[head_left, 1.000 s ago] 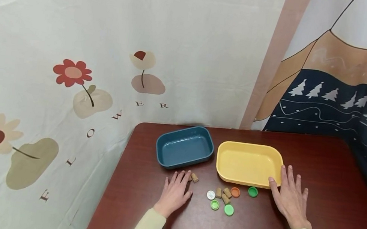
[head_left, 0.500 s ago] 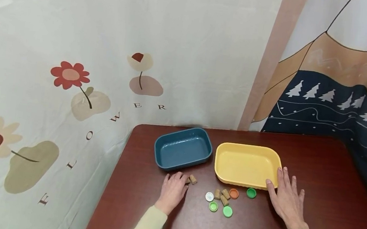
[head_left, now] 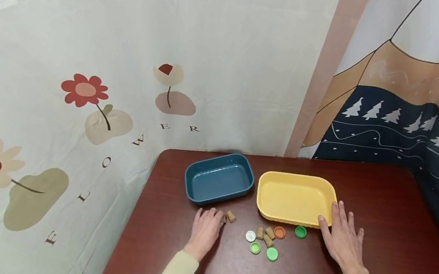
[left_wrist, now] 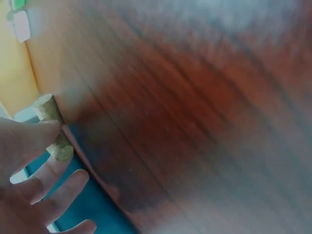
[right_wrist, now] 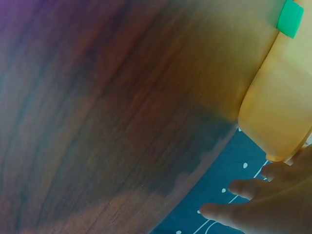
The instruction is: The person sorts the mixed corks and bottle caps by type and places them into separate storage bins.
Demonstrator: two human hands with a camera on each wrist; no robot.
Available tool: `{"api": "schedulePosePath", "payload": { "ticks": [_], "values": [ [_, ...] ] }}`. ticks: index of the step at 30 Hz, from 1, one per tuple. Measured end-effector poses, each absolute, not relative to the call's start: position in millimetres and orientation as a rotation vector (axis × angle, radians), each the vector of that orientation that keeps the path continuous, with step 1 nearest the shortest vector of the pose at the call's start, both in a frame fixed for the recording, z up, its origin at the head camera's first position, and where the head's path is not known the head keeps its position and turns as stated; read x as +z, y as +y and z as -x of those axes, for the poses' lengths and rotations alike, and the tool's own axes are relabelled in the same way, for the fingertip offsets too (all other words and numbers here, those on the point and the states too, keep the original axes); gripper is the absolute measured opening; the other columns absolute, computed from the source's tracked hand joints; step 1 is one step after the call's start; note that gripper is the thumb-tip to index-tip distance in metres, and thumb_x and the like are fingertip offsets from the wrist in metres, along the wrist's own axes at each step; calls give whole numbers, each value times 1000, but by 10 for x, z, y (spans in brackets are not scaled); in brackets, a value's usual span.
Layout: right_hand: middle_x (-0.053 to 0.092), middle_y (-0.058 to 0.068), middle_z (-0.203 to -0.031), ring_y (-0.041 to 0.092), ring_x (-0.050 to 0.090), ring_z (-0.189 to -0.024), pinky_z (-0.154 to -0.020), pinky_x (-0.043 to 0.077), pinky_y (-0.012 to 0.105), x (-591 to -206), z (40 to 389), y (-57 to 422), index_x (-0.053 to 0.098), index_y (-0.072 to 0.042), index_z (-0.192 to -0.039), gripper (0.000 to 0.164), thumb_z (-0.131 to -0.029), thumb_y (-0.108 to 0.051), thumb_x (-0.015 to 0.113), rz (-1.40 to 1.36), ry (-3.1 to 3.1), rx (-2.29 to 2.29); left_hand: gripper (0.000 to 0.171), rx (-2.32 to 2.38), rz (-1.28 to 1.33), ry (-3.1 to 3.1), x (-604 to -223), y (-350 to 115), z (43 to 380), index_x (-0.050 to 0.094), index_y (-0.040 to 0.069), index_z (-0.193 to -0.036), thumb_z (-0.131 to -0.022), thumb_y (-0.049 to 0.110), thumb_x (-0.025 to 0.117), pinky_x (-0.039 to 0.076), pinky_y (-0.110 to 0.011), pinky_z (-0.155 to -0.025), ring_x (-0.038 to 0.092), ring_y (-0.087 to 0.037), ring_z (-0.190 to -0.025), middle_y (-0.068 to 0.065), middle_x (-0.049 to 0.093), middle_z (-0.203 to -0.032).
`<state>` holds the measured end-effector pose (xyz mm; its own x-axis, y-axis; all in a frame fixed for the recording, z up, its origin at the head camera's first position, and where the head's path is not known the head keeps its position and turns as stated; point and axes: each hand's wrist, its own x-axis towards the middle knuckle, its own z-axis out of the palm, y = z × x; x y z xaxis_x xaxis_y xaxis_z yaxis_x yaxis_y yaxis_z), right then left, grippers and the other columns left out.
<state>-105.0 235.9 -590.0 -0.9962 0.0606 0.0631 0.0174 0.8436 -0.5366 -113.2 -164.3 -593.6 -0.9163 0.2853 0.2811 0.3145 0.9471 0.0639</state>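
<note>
My left hand [head_left: 206, 228] is by the front of the blue tray, its thumb and forefinger pinching a cork [left_wrist: 62, 150]. Most of that cork is covered by the fingers in the head view. Another cork [head_left: 231, 216] lies just to its right. My right hand [head_left: 342, 241] rests at the right front corner of the yellow tray [head_left: 293, 221], fingers spread and straight, with the thumb at the front rim. In the right wrist view its fingers lie against the tray's end.
The blue tray [head_left: 218, 180] stands at the back left with nothing in it. Between the hands lie several corks [head_left: 268, 240], a white cap [head_left: 250, 236], an orange cap [head_left: 279, 232] and green caps [head_left: 272, 254]. A printed curtain [head_left: 232, 57] hangs behind the table.
My left hand's fingers have curled from nearly straight and closed on a cork, drawing slightly back. The right hand keeps its place at the yellow tray. The view has shifted a little.
</note>
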Motion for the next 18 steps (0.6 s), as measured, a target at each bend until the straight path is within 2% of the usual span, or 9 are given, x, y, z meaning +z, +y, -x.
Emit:
{"api": "schedulePosePath", "payload": {
  "ticks": [7,12,18],
  "values": [
    [6,22,-171,60,10,-149,-103,4,87,-5917,1025,2362,8,-7,-166,79,-109,-53,37,60,-2937,875,29,-288,486,-2703,-5848,-1580,1065,72,19,-108,-84,14,87,48,-57,-103,68,-25,-98,-1,67,-99],
    [6,21,-172,59,11,-149,-103,5,87,-5920,1023,2359,8,-7,-166,79,-109,-53,36,61,-2936,870,29,-389,520,-2628,-5727,-1431,1070,70,21,-106,-84,10,86,47,-59,-103,66,-22,-101,2,66,-102],
    [5,21,-172,60,13,-149,-103,6,87,-5915,1039,2350,9,-5,-166,78,-110,-53,36,62,-2936,858,31,-486,573,-2560,-5554,-1200,1099,72,22,-111,-86,10,84,47,-58,-104,66,-19,-105,3,66,-106]
  ]
}}
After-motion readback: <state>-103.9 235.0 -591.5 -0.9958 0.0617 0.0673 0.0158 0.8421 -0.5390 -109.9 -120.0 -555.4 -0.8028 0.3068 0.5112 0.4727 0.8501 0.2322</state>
